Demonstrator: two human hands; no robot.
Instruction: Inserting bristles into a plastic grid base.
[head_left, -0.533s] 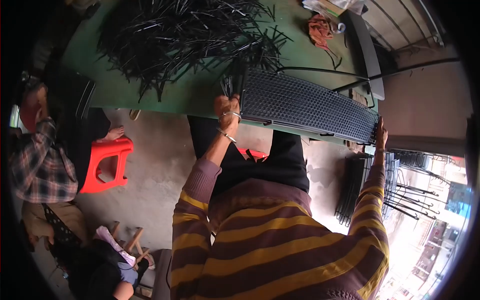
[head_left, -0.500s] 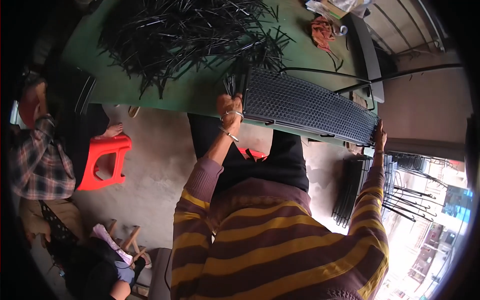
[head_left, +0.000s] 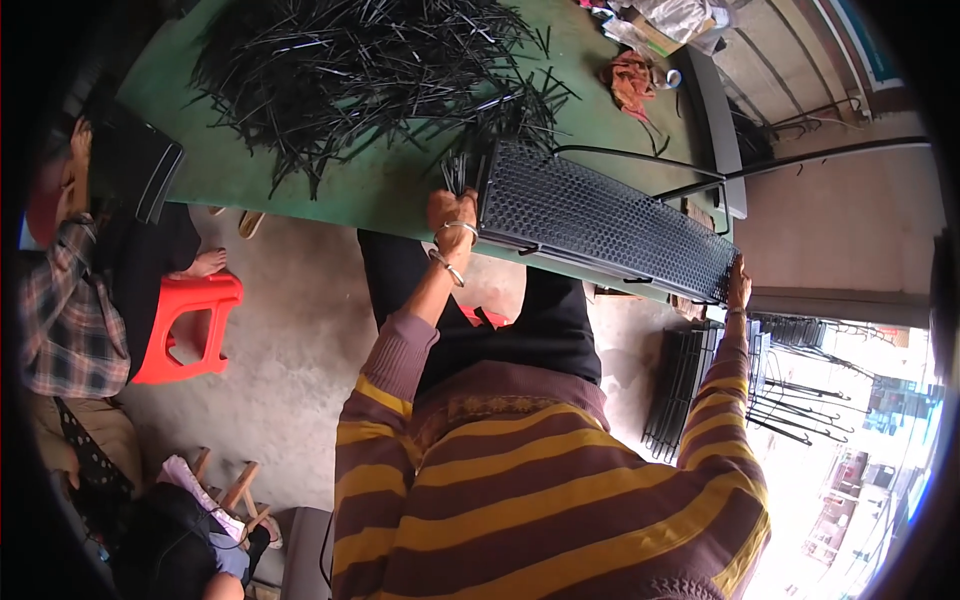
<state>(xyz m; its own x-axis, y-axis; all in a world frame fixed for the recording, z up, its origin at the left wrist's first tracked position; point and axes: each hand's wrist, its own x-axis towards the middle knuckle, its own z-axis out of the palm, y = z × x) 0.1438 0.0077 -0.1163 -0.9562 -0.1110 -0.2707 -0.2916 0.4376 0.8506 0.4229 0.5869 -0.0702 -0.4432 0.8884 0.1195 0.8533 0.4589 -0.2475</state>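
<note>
A long black perforated panel [head_left: 610, 215] lies slantwise along the near edge of the green table, with thin black rods and hooks on its frame. At its left end my left hand [head_left: 453, 211] is closed round a small bunch of thin black strips [head_left: 455, 172] that stick up from the fist. Two bangles circle that wrist. My right hand [head_left: 738, 284] grips the panel's right end, its fingers partly hidden by the edge. Beyond the panel, a big tangled heap of black strips [head_left: 350, 75] covers much of the table [head_left: 240, 170].
An orange-brown cloth [head_left: 630, 82] and plastic bags [head_left: 675, 22] lie at the far right. Black racks [head_left: 683, 385] stand on the floor by my right arm. To the left are a red stool [head_left: 190, 330] and a person in a checked shirt [head_left: 75, 310]; another person is lower left.
The whole view has shifted slightly, so the scene sits a little further left. Both hands keep their places at the panel's ends.
</note>
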